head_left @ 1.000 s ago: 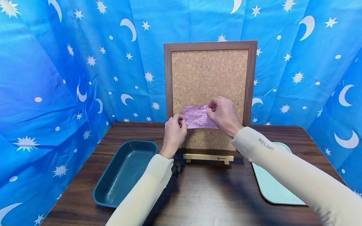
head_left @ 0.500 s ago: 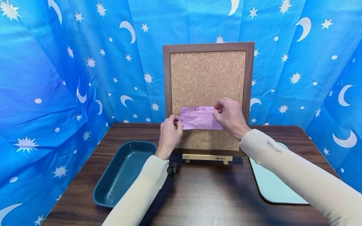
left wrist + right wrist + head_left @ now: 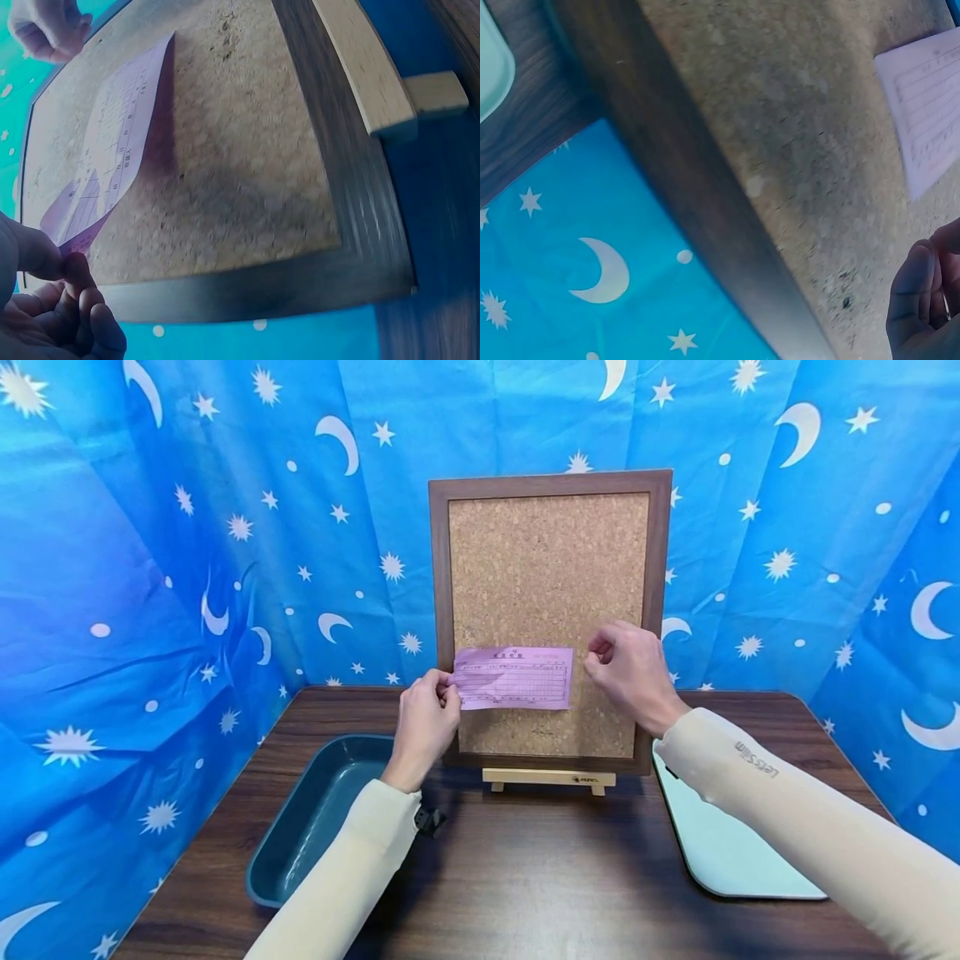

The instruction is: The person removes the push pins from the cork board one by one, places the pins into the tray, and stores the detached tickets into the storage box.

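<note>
A pink printed form slip (image 3: 517, 678) stretches in front of the lower part of a framed cork board (image 3: 547, 568). My left hand (image 3: 425, 722) pinches the slip's left edge between thumb and finger. In the left wrist view the sheet (image 3: 127, 127) bows out from the cork, and a shadow falls behind it. My right hand (image 3: 630, 672) is just right of the slip, apart from it. Its fingers are curled with thumb and fingertip together. Nothing shows between the right fingertips (image 3: 922, 259) in the right wrist view.
The board stands on a small wooden easel (image 3: 549, 778) on a dark wood table (image 3: 525, 877). A dark teal tray (image 3: 315, 818) lies left, partly behind the left arm. A pale green tray (image 3: 735, 843) is at right under the right arm. A blue star-patterned cloth (image 3: 360, 527) hangs behind.
The slip has shifted left with my left hand and lies flatter and more spread. My right hand has let go of its right edge and moved to the right.
</note>
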`<move>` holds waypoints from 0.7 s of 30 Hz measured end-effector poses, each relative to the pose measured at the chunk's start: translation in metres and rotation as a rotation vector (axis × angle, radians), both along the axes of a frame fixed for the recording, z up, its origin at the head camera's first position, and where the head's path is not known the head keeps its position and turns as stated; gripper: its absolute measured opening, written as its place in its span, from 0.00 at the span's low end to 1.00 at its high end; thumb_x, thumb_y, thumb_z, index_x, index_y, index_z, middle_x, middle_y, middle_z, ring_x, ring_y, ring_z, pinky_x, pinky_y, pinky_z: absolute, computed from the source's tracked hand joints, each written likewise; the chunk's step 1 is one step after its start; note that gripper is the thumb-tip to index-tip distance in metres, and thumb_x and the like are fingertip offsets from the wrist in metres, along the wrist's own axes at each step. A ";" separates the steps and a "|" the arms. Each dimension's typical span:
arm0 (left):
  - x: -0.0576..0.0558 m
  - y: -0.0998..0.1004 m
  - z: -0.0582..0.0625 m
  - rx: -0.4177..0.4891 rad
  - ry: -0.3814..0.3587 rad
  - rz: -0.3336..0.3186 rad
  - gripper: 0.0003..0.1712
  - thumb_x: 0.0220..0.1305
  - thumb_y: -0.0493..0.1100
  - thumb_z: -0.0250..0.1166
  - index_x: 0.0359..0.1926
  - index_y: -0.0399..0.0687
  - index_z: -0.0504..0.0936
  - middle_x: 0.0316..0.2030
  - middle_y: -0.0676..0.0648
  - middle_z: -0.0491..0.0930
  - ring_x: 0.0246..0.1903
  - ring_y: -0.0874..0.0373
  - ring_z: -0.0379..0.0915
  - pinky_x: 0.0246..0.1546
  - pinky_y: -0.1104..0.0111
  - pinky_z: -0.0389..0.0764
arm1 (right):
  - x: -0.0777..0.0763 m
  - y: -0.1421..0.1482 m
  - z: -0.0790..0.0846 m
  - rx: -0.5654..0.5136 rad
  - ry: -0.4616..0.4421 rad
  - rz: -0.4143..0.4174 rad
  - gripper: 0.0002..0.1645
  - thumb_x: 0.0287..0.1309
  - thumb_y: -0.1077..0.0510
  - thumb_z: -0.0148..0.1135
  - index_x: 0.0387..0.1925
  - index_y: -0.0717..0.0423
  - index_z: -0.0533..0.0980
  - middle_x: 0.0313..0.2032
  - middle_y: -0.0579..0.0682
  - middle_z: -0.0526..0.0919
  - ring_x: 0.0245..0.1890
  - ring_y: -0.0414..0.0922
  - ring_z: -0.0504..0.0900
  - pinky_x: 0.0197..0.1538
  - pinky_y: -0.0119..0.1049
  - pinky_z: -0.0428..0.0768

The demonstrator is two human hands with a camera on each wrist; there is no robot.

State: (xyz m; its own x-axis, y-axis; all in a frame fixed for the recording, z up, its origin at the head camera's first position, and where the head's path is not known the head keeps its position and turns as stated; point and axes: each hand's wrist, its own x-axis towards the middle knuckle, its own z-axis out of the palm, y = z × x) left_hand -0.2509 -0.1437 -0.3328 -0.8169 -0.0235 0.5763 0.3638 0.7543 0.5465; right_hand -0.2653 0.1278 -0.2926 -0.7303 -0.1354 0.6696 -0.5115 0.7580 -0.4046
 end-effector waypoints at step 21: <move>0.041 -0.059 0.016 -0.127 -0.064 0.033 0.07 0.65 0.37 0.57 0.39 0.35 0.77 0.27 0.44 0.75 0.22 0.53 0.68 0.20 0.68 0.71 | 0.024 0.033 -0.012 0.048 -0.027 -0.025 0.02 0.49 0.66 0.63 0.28 0.61 0.79 0.27 0.52 0.77 0.26 0.47 0.76 0.32 0.43 0.77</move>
State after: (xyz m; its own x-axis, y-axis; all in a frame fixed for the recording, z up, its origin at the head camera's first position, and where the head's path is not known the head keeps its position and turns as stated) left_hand -0.2096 -0.2030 -0.3170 -0.8521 0.0185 0.5230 0.3049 0.8298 0.4675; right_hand -0.2412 0.1609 -0.3049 -0.7517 -0.1484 0.6426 -0.4815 0.7893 -0.3809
